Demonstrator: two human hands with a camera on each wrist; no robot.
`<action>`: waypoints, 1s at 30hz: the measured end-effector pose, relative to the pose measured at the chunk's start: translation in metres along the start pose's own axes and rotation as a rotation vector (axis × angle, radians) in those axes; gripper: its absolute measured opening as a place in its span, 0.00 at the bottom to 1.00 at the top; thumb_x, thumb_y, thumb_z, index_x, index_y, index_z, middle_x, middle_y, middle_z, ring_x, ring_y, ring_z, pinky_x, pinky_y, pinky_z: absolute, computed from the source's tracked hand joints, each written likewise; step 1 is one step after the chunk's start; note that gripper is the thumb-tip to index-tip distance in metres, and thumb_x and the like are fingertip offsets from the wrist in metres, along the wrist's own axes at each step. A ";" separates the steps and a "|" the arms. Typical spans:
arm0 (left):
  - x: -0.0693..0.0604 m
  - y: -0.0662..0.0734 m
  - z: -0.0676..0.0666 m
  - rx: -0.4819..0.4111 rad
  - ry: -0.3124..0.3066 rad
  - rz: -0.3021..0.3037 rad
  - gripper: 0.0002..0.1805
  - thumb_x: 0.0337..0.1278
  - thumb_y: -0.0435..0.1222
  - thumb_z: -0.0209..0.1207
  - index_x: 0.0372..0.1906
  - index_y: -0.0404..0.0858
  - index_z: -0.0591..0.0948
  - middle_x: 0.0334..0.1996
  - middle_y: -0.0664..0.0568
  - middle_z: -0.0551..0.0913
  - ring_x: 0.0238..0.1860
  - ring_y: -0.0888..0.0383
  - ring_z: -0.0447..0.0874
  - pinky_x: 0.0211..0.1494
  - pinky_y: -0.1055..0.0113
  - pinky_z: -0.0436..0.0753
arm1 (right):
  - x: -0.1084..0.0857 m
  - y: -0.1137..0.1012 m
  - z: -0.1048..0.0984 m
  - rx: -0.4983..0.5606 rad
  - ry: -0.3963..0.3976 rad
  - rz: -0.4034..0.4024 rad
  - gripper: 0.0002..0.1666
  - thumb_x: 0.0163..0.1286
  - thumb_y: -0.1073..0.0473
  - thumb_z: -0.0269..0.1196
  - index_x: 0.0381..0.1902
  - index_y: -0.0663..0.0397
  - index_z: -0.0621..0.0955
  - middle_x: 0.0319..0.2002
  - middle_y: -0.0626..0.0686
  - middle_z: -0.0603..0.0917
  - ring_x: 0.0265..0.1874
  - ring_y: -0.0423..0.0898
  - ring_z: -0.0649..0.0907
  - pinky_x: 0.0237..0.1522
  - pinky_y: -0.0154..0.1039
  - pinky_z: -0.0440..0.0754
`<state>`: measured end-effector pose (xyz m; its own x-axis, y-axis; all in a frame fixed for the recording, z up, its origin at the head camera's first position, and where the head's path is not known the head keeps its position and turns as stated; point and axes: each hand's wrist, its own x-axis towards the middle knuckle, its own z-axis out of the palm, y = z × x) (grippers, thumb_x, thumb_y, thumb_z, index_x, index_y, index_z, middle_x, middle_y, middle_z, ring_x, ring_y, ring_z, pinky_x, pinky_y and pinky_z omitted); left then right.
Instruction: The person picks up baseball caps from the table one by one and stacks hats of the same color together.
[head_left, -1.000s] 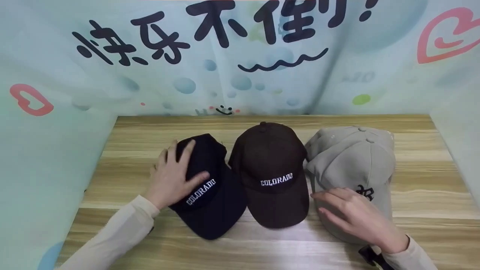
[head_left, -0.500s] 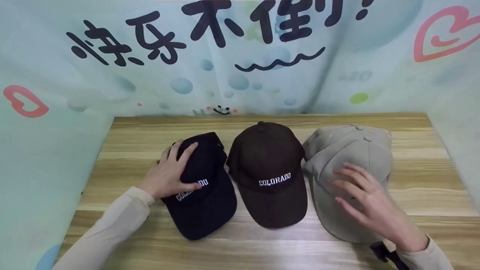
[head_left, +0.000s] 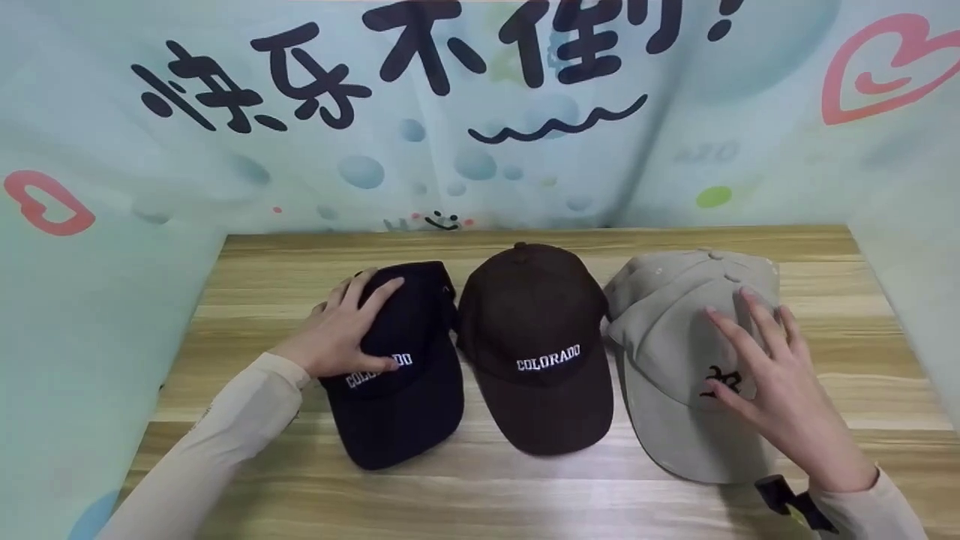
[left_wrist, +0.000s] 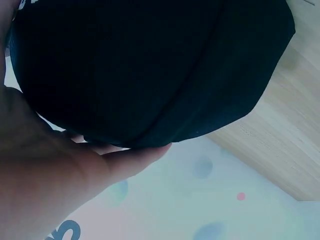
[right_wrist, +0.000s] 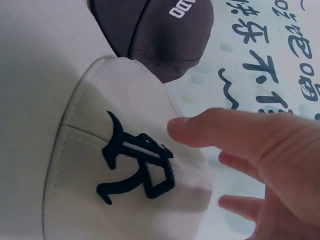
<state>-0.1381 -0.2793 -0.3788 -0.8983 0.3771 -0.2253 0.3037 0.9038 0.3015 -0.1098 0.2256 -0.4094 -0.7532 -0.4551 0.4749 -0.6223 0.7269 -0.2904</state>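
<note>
Three baseball caps stand in a row with their brims toward me. The left one is a navy cap with white lettering. My left hand grips its crown, with the thumb across the letters and the fingers over the top. In the left wrist view, the dark crown lies between the thumb side and the fingers. In the middle sits a dark brown cap reading COLORADO. On the right is a grey cap with a black emblem. My right hand is spread over this cap's crown; whether it touches is unclear.
The caps lie on a wood-grain table. A pale printed cloth with large black characters and red hearts rises behind and at both sides. Another crown with a button shows just behind the grey cap's front crown. A black strap sits at my right wrist.
The navy cap has shifted left and turned so its brim points more straight toward me, my left hand staying on it. My right hand has moved from the grey brim up over its crown, fingers spreading.
</note>
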 end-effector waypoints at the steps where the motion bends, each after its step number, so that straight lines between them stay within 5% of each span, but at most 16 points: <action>1: 0.002 0.000 0.000 0.000 -0.002 0.003 0.57 0.48 0.56 0.69 0.77 0.51 0.46 0.73 0.34 0.42 0.69 0.28 0.44 0.57 0.27 0.60 | -0.001 0.000 0.000 0.000 -0.015 0.020 0.50 0.43 0.68 0.75 0.67 0.57 0.70 0.69 0.69 0.59 0.65 0.72 0.59 0.67 0.64 0.45; 14: 0.024 0.003 -0.004 0.025 -0.019 0.049 0.57 0.49 0.57 0.68 0.77 0.49 0.46 0.73 0.33 0.43 0.70 0.29 0.44 0.60 0.30 0.58 | 0.002 -0.002 -0.001 0.008 -0.048 0.052 0.55 0.35 0.72 0.79 0.65 0.56 0.71 0.68 0.68 0.60 0.62 0.76 0.60 0.66 0.64 0.48; 30: 0.047 0.000 -0.007 -0.011 -0.019 0.108 0.56 0.49 0.53 0.69 0.77 0.49 0.47 0.73 0.33 0.43 0.69 0.28 0.46 0.60 0.29 0.57 | 0.003 -0.001 -0.005 0.049 -0.075 0.061 0.48 0.44 0.66 0.77 0.65 0.56 0.71 0.68 0.69 0.58 0.62 0.78 0.57 0.64 0.66 0.46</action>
<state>-0.1822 -0.2632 -0.3831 -0.8544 0.4762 -0.2081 0.3951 0.8553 0.3351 -0.1104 0.2263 -0.4041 -0.8030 -0.4490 0.3918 -0.5828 0.7292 -0.3586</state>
